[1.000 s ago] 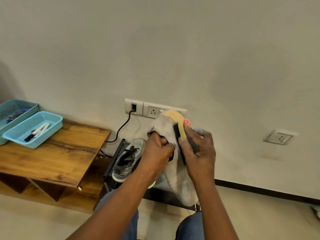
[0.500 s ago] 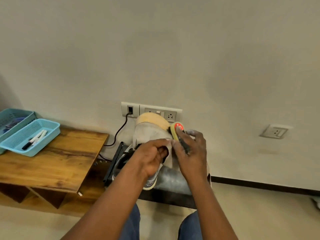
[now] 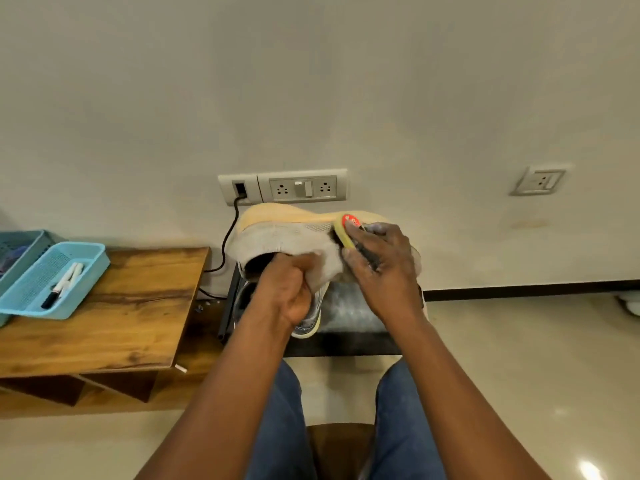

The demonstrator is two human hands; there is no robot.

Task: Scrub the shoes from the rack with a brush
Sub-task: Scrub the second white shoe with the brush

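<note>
Shoe [image 3: 284,237]: grey knit upper, tan sole turned upward.

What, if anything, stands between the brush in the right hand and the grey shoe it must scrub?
Nothing visible: the right hand holds the brush directly against the grey shoe, which the left hand grips.

A grey knit shoe [image 3: 287,239] with a tan sole lies on its side, sole upward, gripped at its collar by the left hand [image 3: 289,292]. A yellow-backed brush [image 3: 346,233] with a red label, held in the right hand [image 3: 384,268], presses against its side. Below the left hand, a second grey shoe [image 3: 311,317] rests on the black rack [image 3: 346,337].
</note>
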